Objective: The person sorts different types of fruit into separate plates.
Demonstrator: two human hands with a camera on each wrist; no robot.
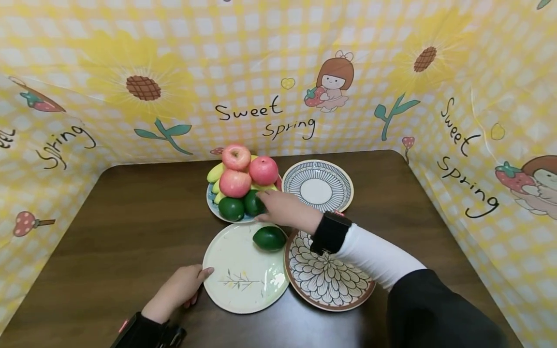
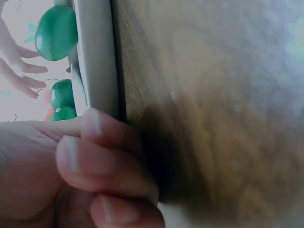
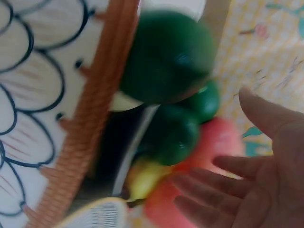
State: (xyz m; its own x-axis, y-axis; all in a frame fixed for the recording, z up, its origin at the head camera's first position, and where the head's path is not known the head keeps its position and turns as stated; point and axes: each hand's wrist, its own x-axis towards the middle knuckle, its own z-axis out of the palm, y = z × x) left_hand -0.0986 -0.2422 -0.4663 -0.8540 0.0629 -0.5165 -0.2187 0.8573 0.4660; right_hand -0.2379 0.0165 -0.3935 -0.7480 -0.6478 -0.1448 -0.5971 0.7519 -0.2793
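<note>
My left hand grips the left rim of a cream plate, its thumb on top and fingers curled at the edge. On the far right part of that plate lies one green lime. Behind it stands a blue-patterned plate heaped with fruit, including two more limes at its front. My right hand reaches over the front right of this heap, close to the right-hand lime. In the right wrist view its fingers are extended and spread, with nothing held.
Three red apples sit on yellow bananas in the heap. A brown-rimmed petal-pattern plate lies right of the cream plate, under my right forearm. Behind it is a blue-lined plate. Checked cloth walls the brown table.
</note>
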